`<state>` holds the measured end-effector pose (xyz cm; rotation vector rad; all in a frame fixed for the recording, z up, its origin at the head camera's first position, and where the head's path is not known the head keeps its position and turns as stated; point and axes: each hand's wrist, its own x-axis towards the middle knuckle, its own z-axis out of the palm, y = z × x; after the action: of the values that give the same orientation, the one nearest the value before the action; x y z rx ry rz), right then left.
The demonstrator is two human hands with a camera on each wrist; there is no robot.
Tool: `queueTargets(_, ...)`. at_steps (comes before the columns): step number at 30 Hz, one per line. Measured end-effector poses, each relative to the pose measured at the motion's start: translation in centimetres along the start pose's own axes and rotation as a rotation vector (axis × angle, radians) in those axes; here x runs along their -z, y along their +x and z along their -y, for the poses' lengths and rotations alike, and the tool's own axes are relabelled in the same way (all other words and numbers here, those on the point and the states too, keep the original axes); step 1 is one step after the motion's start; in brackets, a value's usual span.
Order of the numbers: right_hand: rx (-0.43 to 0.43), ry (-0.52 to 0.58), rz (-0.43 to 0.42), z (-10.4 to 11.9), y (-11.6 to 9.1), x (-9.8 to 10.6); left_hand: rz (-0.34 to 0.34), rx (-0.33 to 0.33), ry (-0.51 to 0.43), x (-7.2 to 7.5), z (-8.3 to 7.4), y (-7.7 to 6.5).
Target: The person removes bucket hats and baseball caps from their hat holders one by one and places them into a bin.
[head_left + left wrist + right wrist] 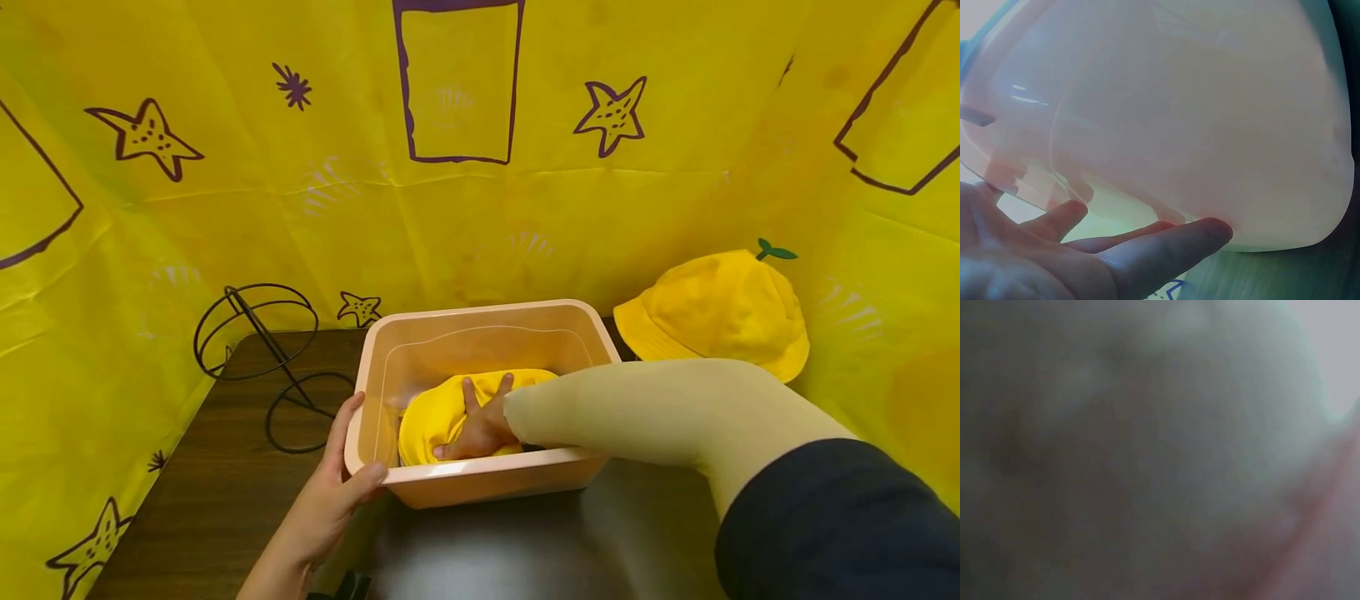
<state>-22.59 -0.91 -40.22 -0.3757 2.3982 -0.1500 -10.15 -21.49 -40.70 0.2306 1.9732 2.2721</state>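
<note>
A light pink plastic bin (495, 483) stands on the table, its open top facing up. My left hand (330, 492) grips its front left corner, thumb at the front rim and fingers along the left side. The left wrist view shows those fingers (1166, 253) stretched along the bin's outer wall. Inside the bin lies a yellow cloth hat (427, 417), wrinkled under my right hand (482, 427). That hand presses down on the cloth with its fingers spread. Blur fills the right wrist view.
Another yellow hat (720, 308) with a green sprout on top sits to the right, behind my sleeved arm. A black wire stand (281, 354) with rings is at the left of the dark wooden table (225, 467). Yellow printed cloth (465, 225) hangs around the back and sides.
</note>
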Motion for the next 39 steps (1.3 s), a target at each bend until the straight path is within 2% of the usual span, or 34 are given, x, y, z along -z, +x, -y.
queueTargets(13, -0.020, -0.003, -0.010, 0.0, 0.5, -0.4, 0.001, -0.003, -0.004, 0.0, 0.1, -0.1)
queueTargets(21, -0.026, -0.045, -0.022, 0.0, 1.2, -0.4, 0.012, -0.015, -0.003, 0.1, 0.0, -0.1)
queueTargets(26, -0.031, -0.029, -0.019, -0.1, 0.8, -0.2, 0.012, -0.017, -0.003, 0.0, 0.1, 0.0)
queueTargets(32, 0.073, -0.060, 0.035, -0.8, 0.2, 1.2, 0.011, -0.018, -0.007, -0.1, 0.1, 0.0)
queueTargets(39, 0.140, 0.071, 0.202, -2.5, -1.5, 4.0, 0.008, -0.013, -0.011, -0.1, -0.1, -0.1)
